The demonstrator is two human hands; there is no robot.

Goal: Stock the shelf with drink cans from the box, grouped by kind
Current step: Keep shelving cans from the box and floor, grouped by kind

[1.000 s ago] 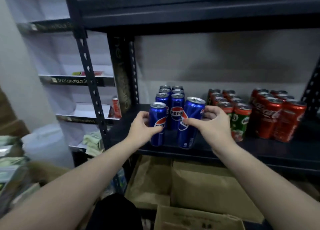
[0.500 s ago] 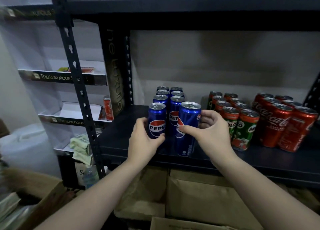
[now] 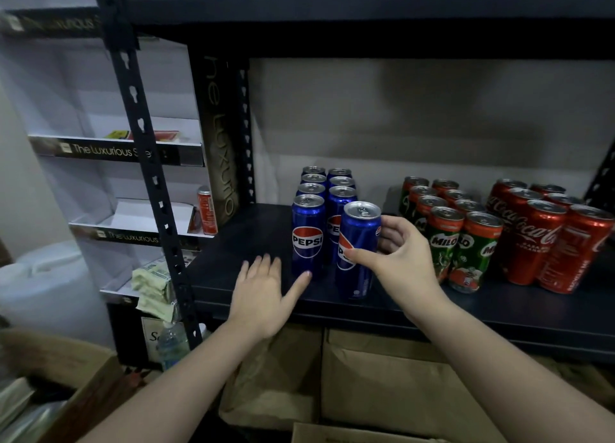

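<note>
Two blue rows stand on the shelf [image 3: 253, 239]; our right hand [image 3: 396, 259] grips the Pepsi can [image 3: 357, 249], left hand [image 3: 263, 286] slack. We'd seat it upright at six o'clock of the right row.

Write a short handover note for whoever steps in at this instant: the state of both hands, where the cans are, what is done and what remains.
Left hand: open, fingers spread, beside the front-left Pepsi can; touching it or not, unclear.
Right hand: grips a tilted Pepsi can at the front of the right Pepsi row.
Shelf: Pepsi left, Milo cans middle, Coca-Cola cans right.
Done: three kinds grouped.
Left: stand the held can upright in line, release. The source box's contents are not visible.
</note>
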